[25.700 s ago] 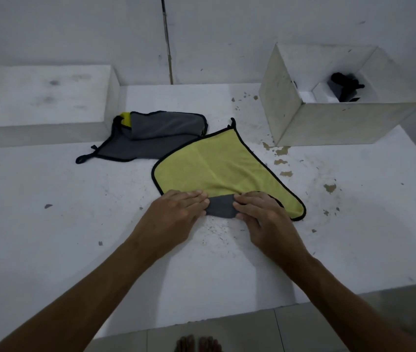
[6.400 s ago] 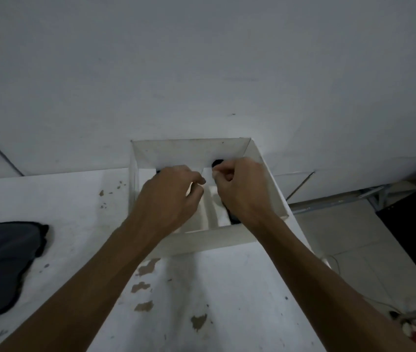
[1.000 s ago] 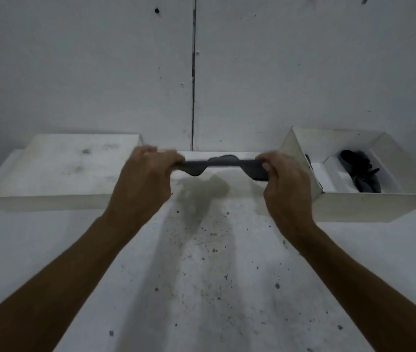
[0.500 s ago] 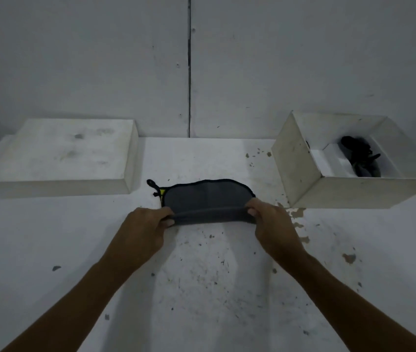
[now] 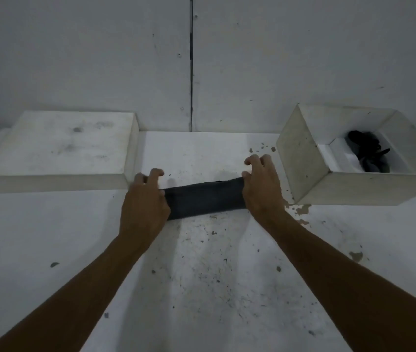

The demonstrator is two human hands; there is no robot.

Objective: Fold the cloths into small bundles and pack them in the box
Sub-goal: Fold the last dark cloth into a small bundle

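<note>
A dark grey cloth lies on the white table as a narrow folded strip, stretched between my two hands. My left hand presses on its left end with the fingers curled over the far edge. At the right end, my right hand holds the strip the same way. The open white box stands at the back right, just right of my right hand. Inside it lies a dark cloth bundle next to a white insert.
A flat white block sits at the back left, close to my left hand. A grey wall rises directly behind the table. Chipped brown patches mark the surface near the box.
The cloth lay wider half a second ago with its far edge and loop showing. My hands have moved away from me over it, and it is a narrower strip now.
</note>
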